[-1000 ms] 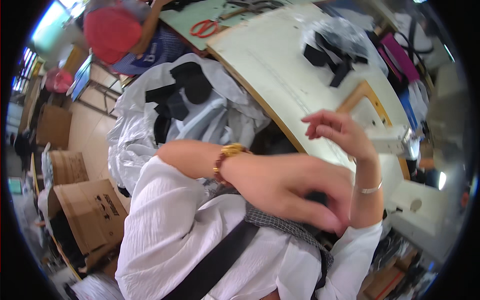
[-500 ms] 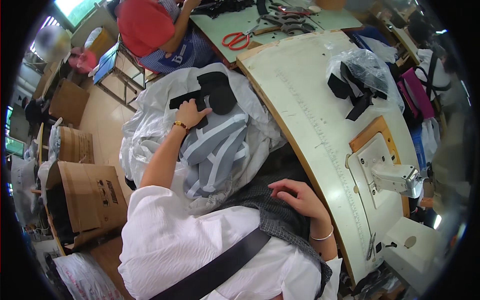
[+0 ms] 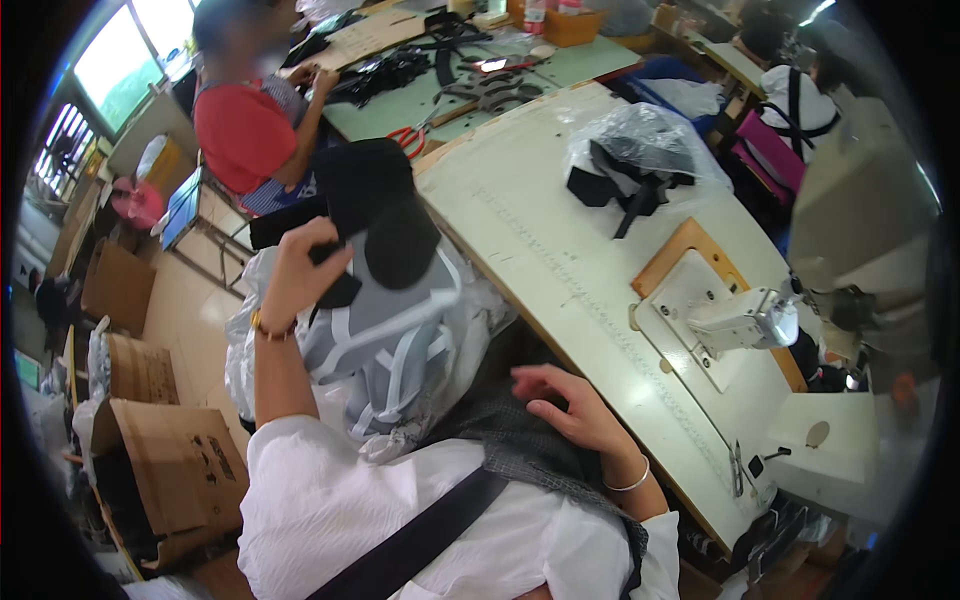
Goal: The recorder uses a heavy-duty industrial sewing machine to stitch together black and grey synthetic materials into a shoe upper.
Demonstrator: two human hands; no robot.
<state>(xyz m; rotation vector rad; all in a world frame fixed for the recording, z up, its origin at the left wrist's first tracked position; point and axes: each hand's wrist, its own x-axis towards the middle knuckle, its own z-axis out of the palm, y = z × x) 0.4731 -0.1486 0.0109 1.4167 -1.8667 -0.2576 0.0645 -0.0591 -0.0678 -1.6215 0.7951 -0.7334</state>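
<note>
Left hand [image 3: 300,275] gripping a stack of black fabric pieces [image 3: 375,215] with a closed grip, lifting it clear of the big clear plastic bag [image 3: 400,350] of grey-and-white cloth beside the surface [image 3: 560,260], probably so the pieces stay together coming off the pile. Right hand [image 3: 570,405] hovering loose and empty, fingers half curled, over the dark checked cloth [image 3: 520,450] on the lap, likely waiting to take the stack. Sewing machine [image 3: 745,320] sitting idle further right, another bagged bundle [image 3: 635,160] lying near the surface's far end.
</note>
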